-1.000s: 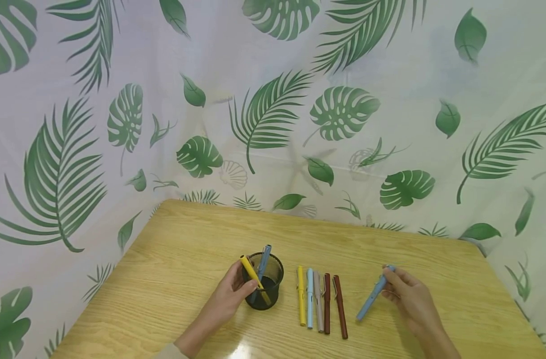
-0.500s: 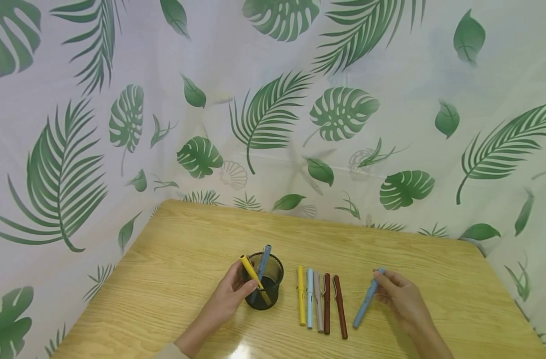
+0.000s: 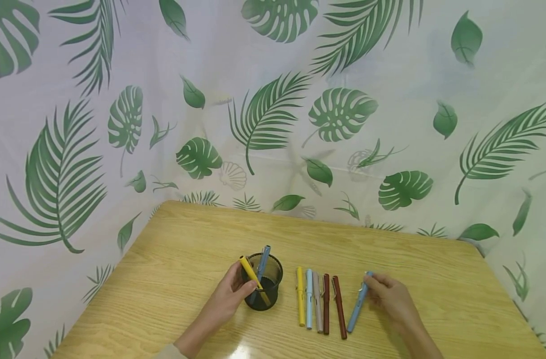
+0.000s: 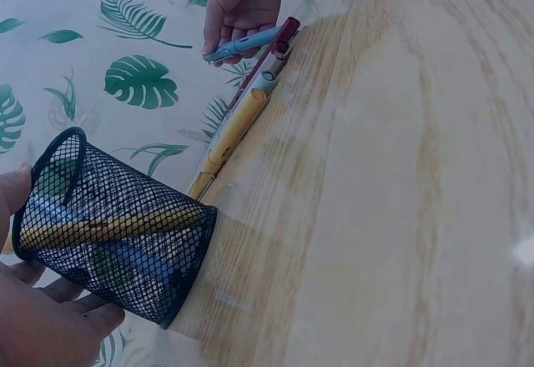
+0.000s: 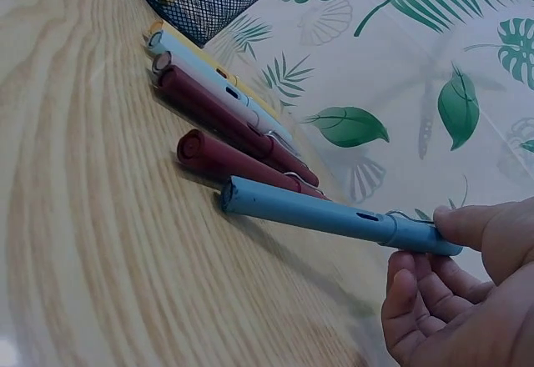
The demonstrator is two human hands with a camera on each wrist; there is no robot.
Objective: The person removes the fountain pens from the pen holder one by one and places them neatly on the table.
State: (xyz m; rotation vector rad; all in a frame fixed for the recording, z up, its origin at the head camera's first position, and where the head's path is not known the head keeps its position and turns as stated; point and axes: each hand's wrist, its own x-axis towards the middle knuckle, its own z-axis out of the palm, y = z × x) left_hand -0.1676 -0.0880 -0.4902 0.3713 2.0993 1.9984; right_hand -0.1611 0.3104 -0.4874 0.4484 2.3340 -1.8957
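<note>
My left hand holds the black mesh pen cup from its left side, thumb at the rim. Inside the cup lean a yellow pen and a blue pen. At the right, my right hand pinches another blue pen by its capped end between thumb and fingers. The lower end of that pen points toward me, close over the table. Just left of it lies a dark red pen, second of two; its neighbour is the same colour.
Left of the dark red pens, a grey pen, a light blue pen and a yellow pen lie side by side on the wooden table. Behind the table hangs a leaf-print cloth.
My right hand has moved left with the blue pen, bringing it beside the row of pens and lining it up more with them. My left hand and the cup have stayed put.
</note>
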